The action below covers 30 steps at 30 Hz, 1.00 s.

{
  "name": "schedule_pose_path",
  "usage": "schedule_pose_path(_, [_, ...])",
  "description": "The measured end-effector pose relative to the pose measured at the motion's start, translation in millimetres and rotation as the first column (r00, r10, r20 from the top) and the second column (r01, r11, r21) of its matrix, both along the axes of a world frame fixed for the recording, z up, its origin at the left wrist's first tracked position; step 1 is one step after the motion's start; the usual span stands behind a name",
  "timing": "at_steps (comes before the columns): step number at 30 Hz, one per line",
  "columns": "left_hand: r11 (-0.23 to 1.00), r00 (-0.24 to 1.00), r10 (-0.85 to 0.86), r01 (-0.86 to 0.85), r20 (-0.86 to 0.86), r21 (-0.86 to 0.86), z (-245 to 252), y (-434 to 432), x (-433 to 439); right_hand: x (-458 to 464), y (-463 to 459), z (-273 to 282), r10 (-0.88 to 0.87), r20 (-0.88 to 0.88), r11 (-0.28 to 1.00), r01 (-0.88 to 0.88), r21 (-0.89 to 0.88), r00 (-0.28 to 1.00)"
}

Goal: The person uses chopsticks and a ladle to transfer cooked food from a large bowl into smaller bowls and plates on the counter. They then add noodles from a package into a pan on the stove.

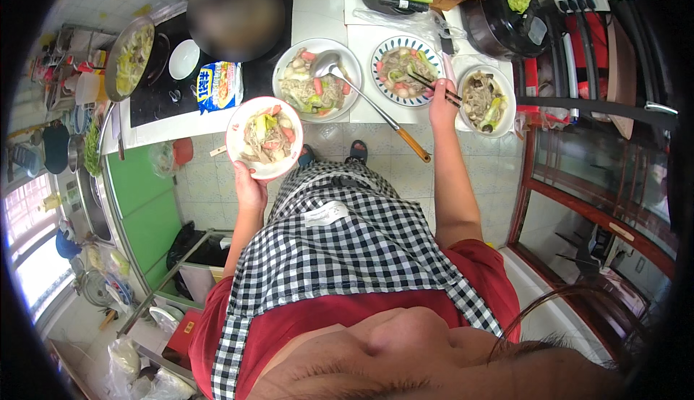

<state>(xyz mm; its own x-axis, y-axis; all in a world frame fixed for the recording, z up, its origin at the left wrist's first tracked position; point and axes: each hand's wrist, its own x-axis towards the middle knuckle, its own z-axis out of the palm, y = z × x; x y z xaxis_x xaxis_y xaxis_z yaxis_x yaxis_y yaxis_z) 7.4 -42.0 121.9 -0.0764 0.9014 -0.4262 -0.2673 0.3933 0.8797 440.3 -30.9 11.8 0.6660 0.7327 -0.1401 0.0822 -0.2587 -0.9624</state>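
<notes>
My left hand [251, 185] grips a white bowl with a red rim [233, 139] from below, in front of the counter's edge. Mushrooms, pink sausage pieces and green leaves [265, 134] fill it. In my right hand [443, 101] is a pair of black chopsticks [420, 77], their tips down at the food in a blue-patterned plate [378, 89]. A white oval dish [507, 123] of mushrooms and greens stands just right of that hand. Left of the patterned plate, a larger white plate [353, 55] holds similar food, with a wooden-handled steel ladle [374, 104] resting across it.
On the black cooktop [152, 104] are a small white bowl [184, 59], a blue food packet [220, 86] and a blurred round pan [236, 15]. A frying pan of greens [130, 58] stands at the left. Black pots [488, 25] line the back right. The ladle's handle overhangs the counter edge.
</notes>
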Motion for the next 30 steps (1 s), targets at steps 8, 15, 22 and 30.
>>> schedule_pose_path(8, [1.000,0.999,-0.001,0.002,0.041,-0.021,-1.9,3.8,14.8,35.3,-8.6,-45.1,-0.265,-0.683,0.898,0.432,0.081,0.680])
schedule_pose_path(15, [0.999,0.998,-0.012,0.013,0.059,-0.033,-7.7,7.2,16.6,38.6,-12.1,-44.1,-0.270,-0.834,0.846,0.532,0.033,0.481])
schedule_pose_path(22, [1.000,0.998,-0.020,0.021,0.066,-0.013,-8.1,7.5,15.8,53.3,-16.4,-7.9,-0.251,-0.852,0.830,0.555,0.055,0.460])
schedule_pose_path(30, [0.998,0.998,-0.036,0.034,0.046,0.050,-3.0,5.8,22.3,41.5,-44.4,57.0,-0.162,-0.053,0.974,0.168,0.152,0.985])
